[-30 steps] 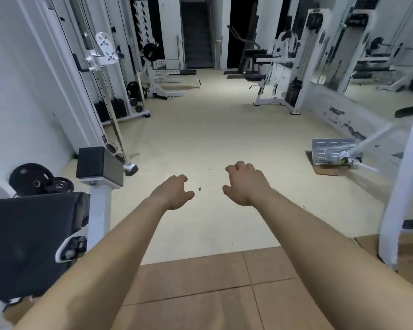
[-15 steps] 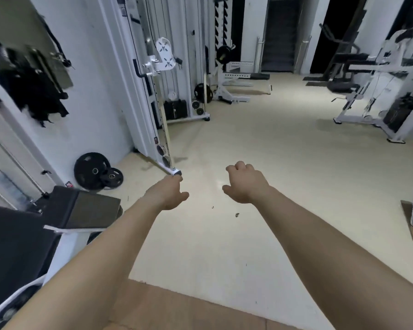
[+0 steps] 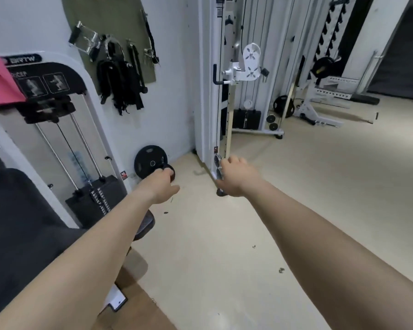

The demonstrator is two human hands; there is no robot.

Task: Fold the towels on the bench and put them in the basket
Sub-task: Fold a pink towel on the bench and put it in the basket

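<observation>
Entering at upper left: pink towel (image 3: 2,82)

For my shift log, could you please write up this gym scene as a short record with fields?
place: gym, beige floor
left hand: outstretched, holds nothing
right hand: outstretched, holds nothing
pink cloth: draped on the machine, far left, untouched
basket: not in view
weight plates: on the floor by the wall
</observation>
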